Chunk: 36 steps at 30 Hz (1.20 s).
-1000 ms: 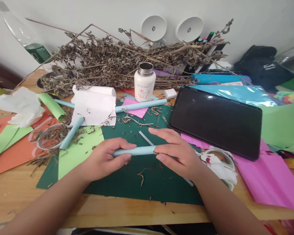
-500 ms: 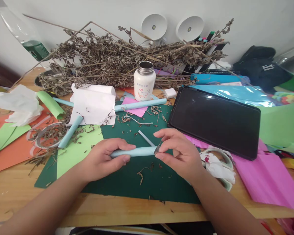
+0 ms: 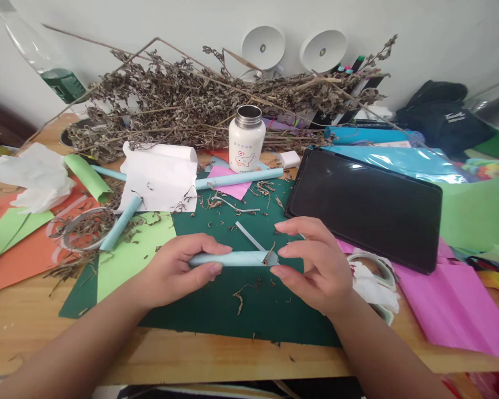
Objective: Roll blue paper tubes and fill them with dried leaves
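A light-blue rolled paper tube (image 3: 239, 259) lies level above the dark green mat (image 3: 216, 302). My left hand (image 3: 187, 263) grips its left end between thumb and fingers. At the tube's right end sits a bit of dried leaf (image 3: 269, 254), partly at the opening. My right hand (image 3: 311, 263) is just right of that end, thumb and fingers apart, with nothing visible between them. Behind the tube lies a thin pale strip (image 3: 249, 235). Crumbs of dried leaf are scattered over the mat.
A white bottle without a lid (image 3: 247, 141) stands behind the mat, before a heap of dried stems (image 3: 183, 94). A black tablet (image 3: 366, 208) lies at right, near tape rolls (image 3: 376, 282) and pink paper (image 3: 461, 305). More blue tubes (image 3: 120, 224) and white paper (image 3: 160, 180) are at left.
My right hand has drawn slightly right, off the tube's end, and its fingers have spread. The dried leaf bit stays at the tube's end. My left hand keeps its grip.
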### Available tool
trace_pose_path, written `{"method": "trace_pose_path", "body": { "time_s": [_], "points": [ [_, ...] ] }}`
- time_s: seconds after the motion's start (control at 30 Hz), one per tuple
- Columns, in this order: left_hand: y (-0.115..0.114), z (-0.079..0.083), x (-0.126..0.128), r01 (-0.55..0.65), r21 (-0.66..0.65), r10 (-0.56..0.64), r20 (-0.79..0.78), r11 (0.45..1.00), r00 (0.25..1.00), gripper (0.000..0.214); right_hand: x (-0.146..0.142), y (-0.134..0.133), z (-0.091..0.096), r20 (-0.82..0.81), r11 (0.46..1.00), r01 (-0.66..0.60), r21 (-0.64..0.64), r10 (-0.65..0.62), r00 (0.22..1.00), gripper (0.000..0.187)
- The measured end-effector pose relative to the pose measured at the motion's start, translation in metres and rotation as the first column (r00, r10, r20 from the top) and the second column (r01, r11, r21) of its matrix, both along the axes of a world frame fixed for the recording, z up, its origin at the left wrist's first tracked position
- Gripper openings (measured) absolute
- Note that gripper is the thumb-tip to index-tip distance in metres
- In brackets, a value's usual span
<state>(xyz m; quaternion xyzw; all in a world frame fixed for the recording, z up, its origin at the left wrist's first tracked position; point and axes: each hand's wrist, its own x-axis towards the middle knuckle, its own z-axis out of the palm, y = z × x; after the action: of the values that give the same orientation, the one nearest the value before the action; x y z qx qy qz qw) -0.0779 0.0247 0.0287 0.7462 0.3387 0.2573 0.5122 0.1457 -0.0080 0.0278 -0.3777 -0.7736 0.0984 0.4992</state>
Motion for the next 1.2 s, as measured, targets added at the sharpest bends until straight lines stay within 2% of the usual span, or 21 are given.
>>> {"method": "trace_pose_path", "body": {
  "time_s": [0.33,0.4,0.6,0.77,0.93,1.07,1.2],
  "points": [
    [0.001,-0.002,0.002,-0.025,0.071,0.030,-0.076,0.997,0.997,0.017,-0.003,0.000,-0.001,0.085,0.975,0.145,-0.168,-0.132,0.988,0.005],
    [0.001,-0.003,0.002,-0.013,0.078,0.019,-0.064,0.997,0.998,0.017,-0.002,0.000,0.000,0.096,0.974,0.127,-0.187,-0.110,0.989,0.005],
    [0.001,-0.004,0.000,-0.007,0.087,0.010,-0.032,0.996,0.999,0.019,0.001,0.001,0.002,0.140,0.994,0.077,-0.078,-0.066,0.988,0.008],
    [0.001,-0.003,0.001,-0.025,0.072,0.027,-0.023,0.997,0.999,0.018,0.002,0.001,0.001,0.147,0.996,0.061,-0.067,-0.051,0.988,0.008],
    [0.001,-0.003,0.001,-0.020,0.058,0.021,-0.019,0.998,1.000,0.018,0.006,0.001,0.003,0.202,0.990,-0.073,-0.118,0.096,0.975,0.011],
    [0.001,-0.004,0.000,-0.013,0.048,0.011,0.038,0.999,0.999,0.019,0.011,0.003,0.003,0.239,0.931,-0.196,-0.309,0.276,0.931,0.019],
    [0.000,-0.007,0.001,0.021,-0.005,-0.020,0.078,1.000,0.997,0.017,0.018,0.006,0.003,0.194,0.788,-0.290,-0.544,0.454,0.870,0.026]
  ]
}}
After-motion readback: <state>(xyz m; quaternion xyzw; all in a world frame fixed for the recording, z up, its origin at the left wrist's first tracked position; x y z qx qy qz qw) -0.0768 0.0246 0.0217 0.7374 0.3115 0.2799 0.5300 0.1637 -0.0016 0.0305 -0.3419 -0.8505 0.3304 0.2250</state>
